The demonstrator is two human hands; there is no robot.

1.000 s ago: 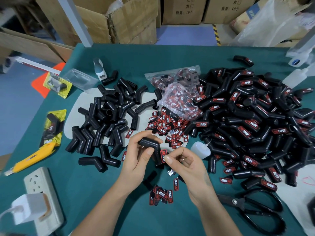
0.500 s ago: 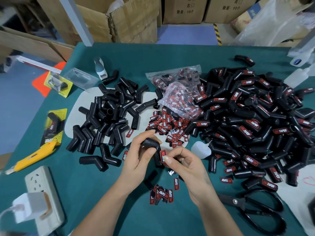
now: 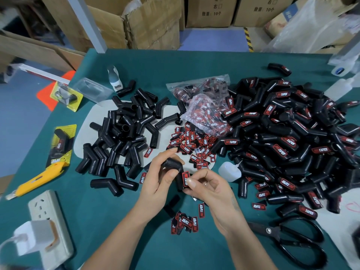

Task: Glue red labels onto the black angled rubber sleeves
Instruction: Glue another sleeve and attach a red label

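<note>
My left hand (image 3: 162, 178) grips a black angled rubber sleeve (image 3: 174, 166) above the green table. A red label (image 3: 185, 179) lies on the sleeve's lower leg, and the thumb and fingers of my right hand (image 3: 209, 189) pinch that leg at the label. Plain sleeves (image 3: 120, 133) are heaped to the left. Labelled sleeves (image 3: 288, 137) form a big heap at the right. Loose red labels (image 3: 191, 145) are scattered just beyond my hands, and a few more labels (image 3: 185, 224) lie below them.
A small white glue bottle (image 3: 229, 171) lies right of my hands. Black scissors (image 3: 292, 240) rest at the lower right. A yellow knife (image 3: 39, 178), a power strip (image 3: 48, 221) and plastic bags of labels (image 3: 204, 106) sit around. Cardboard boxes stand behind the table.
The red label now lies flat on the sleeve's lower leg, where my right fingers press it. The sleeve has tilted slightly in my left hand.
</note>
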